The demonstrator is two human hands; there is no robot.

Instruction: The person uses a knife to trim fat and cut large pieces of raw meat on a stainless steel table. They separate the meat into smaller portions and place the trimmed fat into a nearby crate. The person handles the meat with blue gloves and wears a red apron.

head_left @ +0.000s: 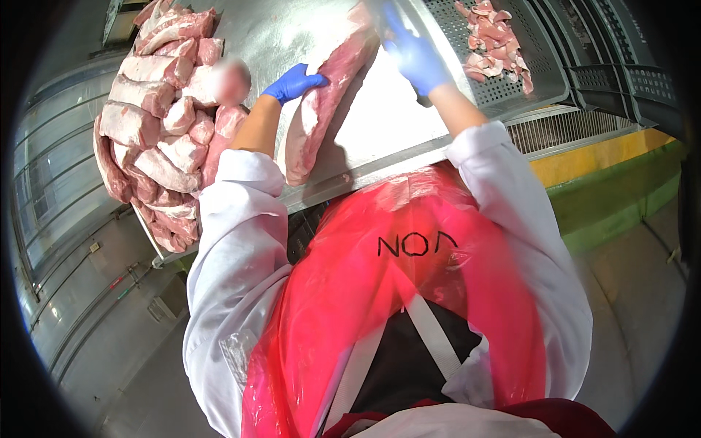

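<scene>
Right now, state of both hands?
Left hand: holding the long meat piece at its edge.
Right hand: blurred; can't tell whether open or closed.

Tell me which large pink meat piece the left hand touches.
The long pink-and-white slab of meat, lying apart on the shiny metal table. The blue-gloved left hand touches its side; the other large meat pieces lie heaped together at left.

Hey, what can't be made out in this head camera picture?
All in the head view:
Right hand: blurred, seemingly by motion, so its exact grip is unclear.
Long raw meat slab: its far end blurs near the top edge.
Meat pile: a round blurred patch hides part.
Perforated tray: its far end is cut off by the top edge.
</scene>
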